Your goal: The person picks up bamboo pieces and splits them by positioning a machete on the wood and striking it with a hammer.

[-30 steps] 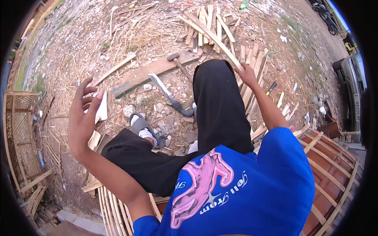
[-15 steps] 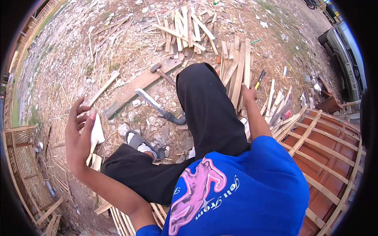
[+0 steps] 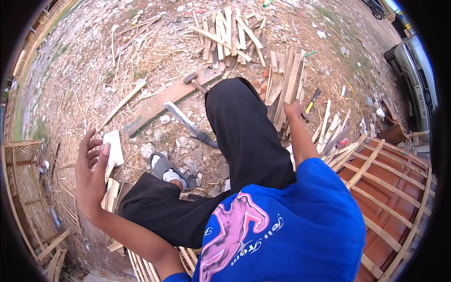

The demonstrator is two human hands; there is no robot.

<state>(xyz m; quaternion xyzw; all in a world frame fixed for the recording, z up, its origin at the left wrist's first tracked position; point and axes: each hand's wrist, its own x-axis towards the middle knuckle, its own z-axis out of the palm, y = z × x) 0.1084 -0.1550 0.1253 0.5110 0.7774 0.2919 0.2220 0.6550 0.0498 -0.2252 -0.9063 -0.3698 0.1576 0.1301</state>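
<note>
My left hand (image 3: 92,164) is raised with its fingers apart and curved, holding nothing, beside a white flat piece (image 3: 113,147). My right hand (image 3: 293,109) is at the near end of a long wooden strip (image 3: 290,87) in the pile right of my knee; its fingers close around the strip's edge. A knife with a black and yellow handle (image 3: 313,99) lies just right of that hand. A hammer (image 3: 193,81) rests on a thick plank (image 3: 164,104), and a long blade with a dark wrapped handle (image 3: 184,121) lies between my legs.
A stack of split wood strips (image 3: 228,35) lies ahead. More strips (image 3: 331,127) are at the right, near a slatted bamboo frame over brown panels (image 3: 390,192). A lattice panel (image 3: 29,188) stands at the left, and a parked vehicle (image 3: 413,80) at the far right.
The strip my right hand held up a second ago now lies on the stack ahead. That hand has come down to the pile beside my knee. My left hand stays raised.
</note>
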